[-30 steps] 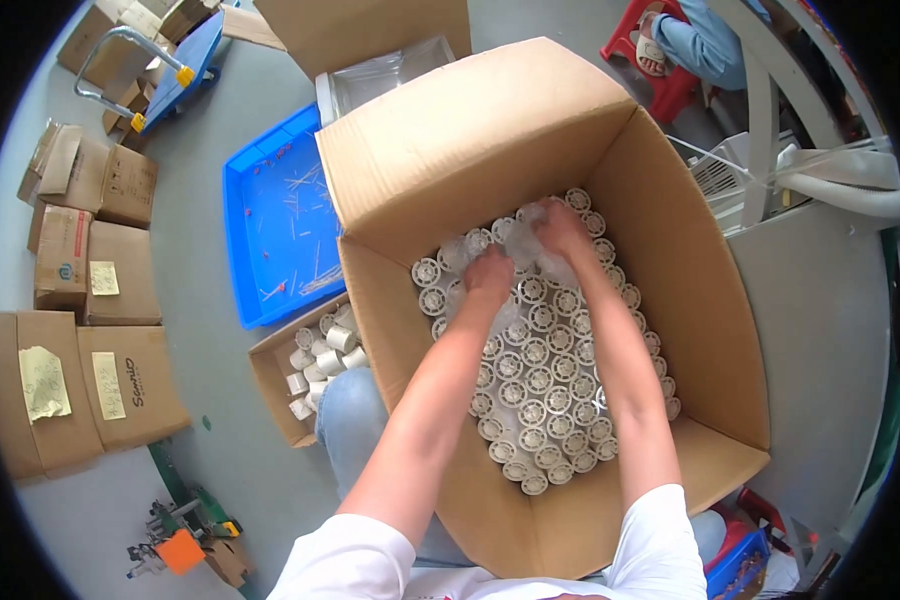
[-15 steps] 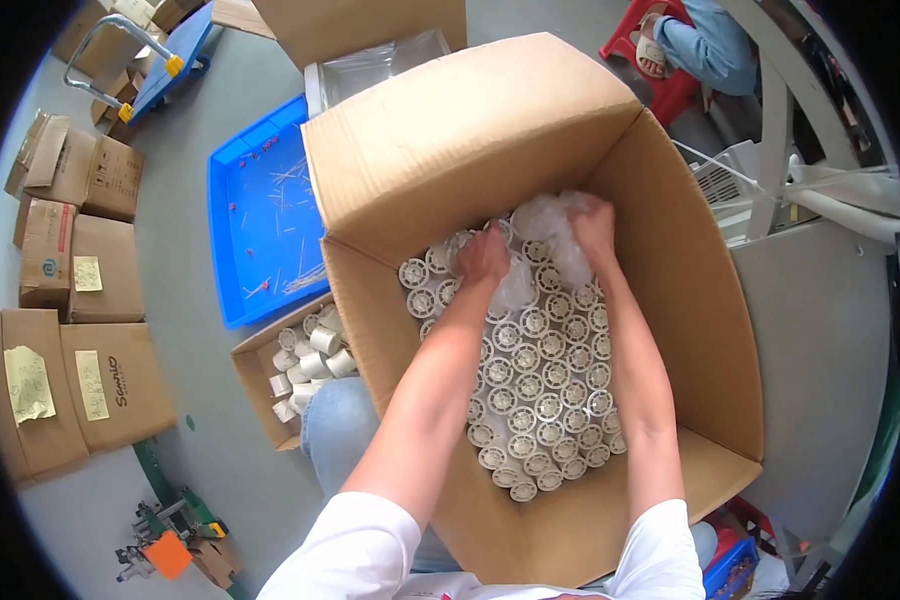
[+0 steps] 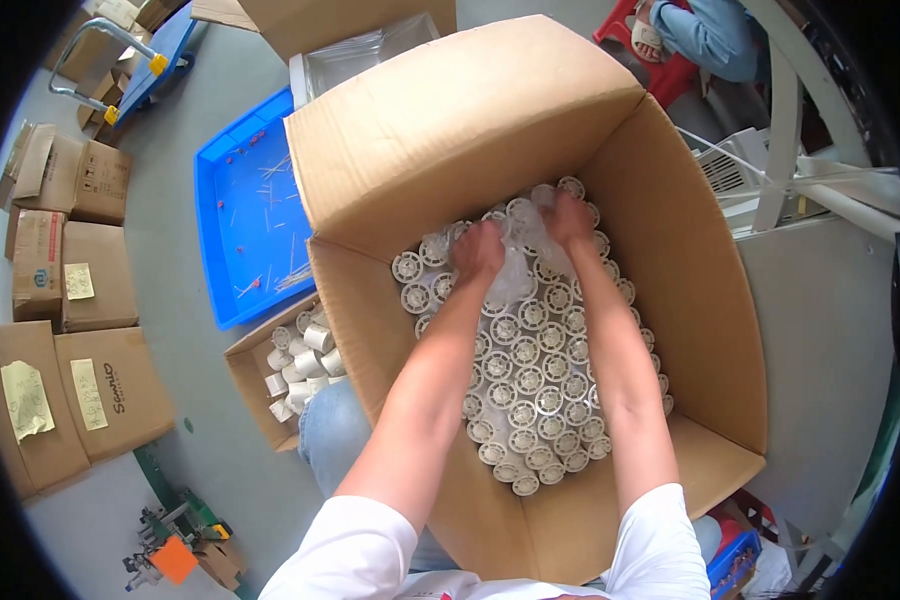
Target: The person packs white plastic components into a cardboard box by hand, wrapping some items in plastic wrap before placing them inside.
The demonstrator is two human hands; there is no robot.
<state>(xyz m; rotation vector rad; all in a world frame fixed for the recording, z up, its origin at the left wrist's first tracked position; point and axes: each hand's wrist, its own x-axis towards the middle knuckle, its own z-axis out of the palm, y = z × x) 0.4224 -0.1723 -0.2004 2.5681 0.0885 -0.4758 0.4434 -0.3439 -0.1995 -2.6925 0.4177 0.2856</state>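
Observation:
Inside a large open cardboard box [image 3: 715, 370], many white round slotted plastic parts [image 3: 526, 350] stand packed side by side. A clear plastic bag [image 3: 515, 278] lies bunched over the far part of them. My left hand [image 3: 478, 248] is closed on the bag's film, near the left of the parts. To its right, my right hand [image 3: 570, 220] grips another gathered stretch of the same film, close to the far wall. The fingertips of both hands are partly hidden by the hands themselves and the film.
Left of the box stand a blue tray [image 3: 210, 255] with thin sticks and a small carton [image 3: 242, 375] of white cylinders. Stacked cartons [image 3: 105, 270] line the far left, near a blue trolley [image 3: 160, 62]. A seated person's leg [image 3: 705, 42] shows at upper right.
My right hand has moved left, toward my left hand, drawing the film with it. More round parts now show along the box's right wall.

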